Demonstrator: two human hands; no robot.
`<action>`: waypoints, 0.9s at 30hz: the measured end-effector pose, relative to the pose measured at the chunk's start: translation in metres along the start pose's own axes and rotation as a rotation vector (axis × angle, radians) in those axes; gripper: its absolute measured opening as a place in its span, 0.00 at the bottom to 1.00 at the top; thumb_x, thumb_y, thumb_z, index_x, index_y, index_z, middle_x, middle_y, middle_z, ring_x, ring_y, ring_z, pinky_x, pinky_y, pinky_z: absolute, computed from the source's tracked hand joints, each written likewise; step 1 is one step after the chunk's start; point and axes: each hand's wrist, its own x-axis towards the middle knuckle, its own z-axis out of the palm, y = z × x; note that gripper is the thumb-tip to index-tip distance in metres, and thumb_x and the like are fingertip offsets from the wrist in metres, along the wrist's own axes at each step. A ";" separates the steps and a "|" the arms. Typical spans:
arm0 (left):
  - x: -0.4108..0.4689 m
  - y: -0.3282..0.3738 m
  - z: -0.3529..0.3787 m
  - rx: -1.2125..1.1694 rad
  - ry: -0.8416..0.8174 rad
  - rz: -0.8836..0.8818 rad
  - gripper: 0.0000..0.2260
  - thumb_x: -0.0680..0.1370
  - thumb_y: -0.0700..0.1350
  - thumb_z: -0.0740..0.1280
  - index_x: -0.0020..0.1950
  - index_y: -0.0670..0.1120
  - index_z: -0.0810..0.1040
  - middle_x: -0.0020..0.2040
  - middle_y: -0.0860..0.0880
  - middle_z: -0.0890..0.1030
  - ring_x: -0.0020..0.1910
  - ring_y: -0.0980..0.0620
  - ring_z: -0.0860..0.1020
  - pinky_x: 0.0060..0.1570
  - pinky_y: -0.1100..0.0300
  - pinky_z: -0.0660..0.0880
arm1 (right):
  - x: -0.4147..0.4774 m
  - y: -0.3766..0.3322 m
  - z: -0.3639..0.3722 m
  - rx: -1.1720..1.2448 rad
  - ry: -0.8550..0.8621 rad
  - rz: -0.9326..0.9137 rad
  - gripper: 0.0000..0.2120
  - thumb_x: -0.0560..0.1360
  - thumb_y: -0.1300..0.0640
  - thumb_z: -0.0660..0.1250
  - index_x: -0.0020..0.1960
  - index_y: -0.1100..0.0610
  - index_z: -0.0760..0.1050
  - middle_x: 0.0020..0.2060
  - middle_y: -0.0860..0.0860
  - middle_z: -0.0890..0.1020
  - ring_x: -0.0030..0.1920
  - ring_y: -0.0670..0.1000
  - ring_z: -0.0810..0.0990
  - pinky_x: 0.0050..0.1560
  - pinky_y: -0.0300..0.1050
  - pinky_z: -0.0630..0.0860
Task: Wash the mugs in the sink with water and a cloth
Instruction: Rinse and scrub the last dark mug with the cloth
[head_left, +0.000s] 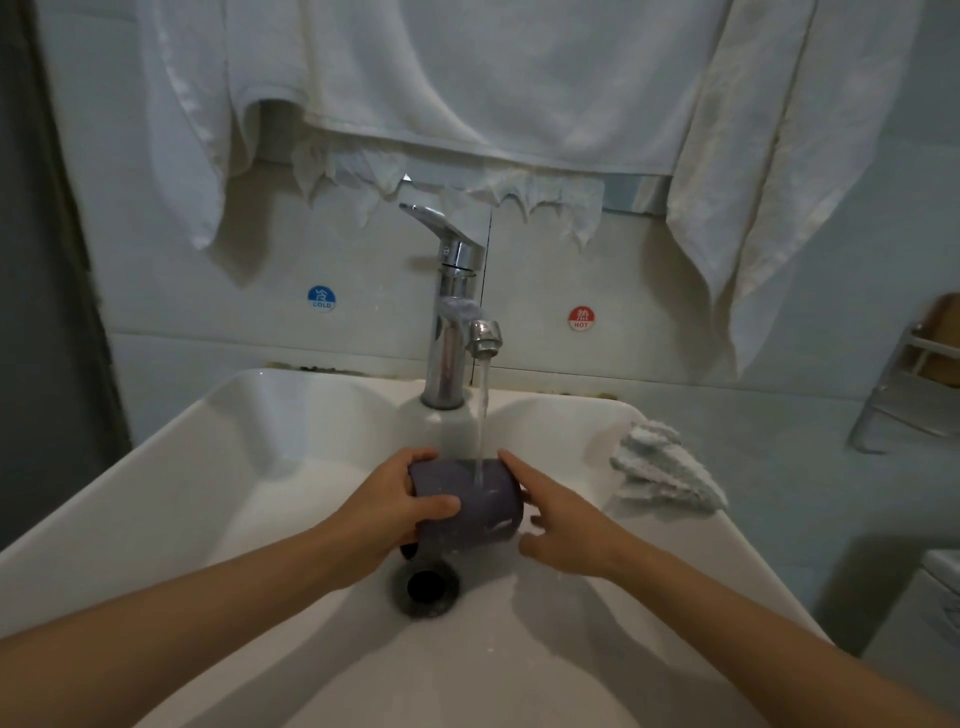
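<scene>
- Left hand: clenched around the mug, with the thumb across its near side and the fingers curled over its far, left end.
- Dark grey-purple ceramic mug: lying on its side in my left hand, held above the basin, directly over and a little behind the drain.
- Right hand: released, with fingers straight and spread and nothing held. The forefinger lies against the right end of the mug. I cannot tell whether the other fingers touch it.
- Stream of running water: falls from the spout onto the upper side of the mug, between my two hands.
- Dark round drain opening: in the basin floor, just beneath the mug.
- White ceramic sink: a wide basin with wet inner walls.
- Chrome single-lever tap: stands upright on the back ledge of the sink, with its lever raised.
- Pale knitted cloth: bunched on the right rim of the sink, apart from my right hand.
- Blue round "COLD" sticker and red round "HOT" sticker: on the wall tiles to the left and right of the tap.
- White hanging towels: draped along the wall above the tap.
- Metal wall rack: at the far right edge.
</scene>
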 end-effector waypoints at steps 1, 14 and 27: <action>0.001 0.003 -0.003 -0.066 0.010 -0.016 0.25 0.73 0.35 0.69 0.67 0.46 0.65 0.58 0.45 0.74 0.52 0.46 0.78 0.43 0.57 0.79 | 0.002 0.001 0.000 0.104 -0.027 0.001 0.45 0.72 0.65 0.69 0.76 0.46 0.44 0.72 0.48 0.62 0.71 0.50 0.64 0.66 0.44 0.69; 0.001 0.007 -0.008 -0.075 -0.069 -0.007 0.46 0.69 0.32 0.72 0.77 0.49 0.47 0.57 0.49 0.71 0.53 0.47 0.76 0.44 0.57 0.80 | 0.003 0.000 -0.005 0.357 0.173 -0.126 0.36 0.70 0.65 0.72 0.69 0.43 0.58 0.63 0.40 0.70 0.64 0.42 0.70 0.53 0.27 0.73; -0.002 0.018 -0.005 -0.094 0.004 0.069 0.42 0.69 0.30 0.70 0.75 0.50 0.52 0.64 0.44 0.69 0.60 0.40 0.74 0.53 0.47 0.77 | 0.002 -0.005 -0.001 0.137 0.447 -0.176 0.25 0.70 0.58 0.74 0.65 0.47 0.73 0.57 0.41 0.79 0.56 0.42 0.77 0.58 0.40 0.76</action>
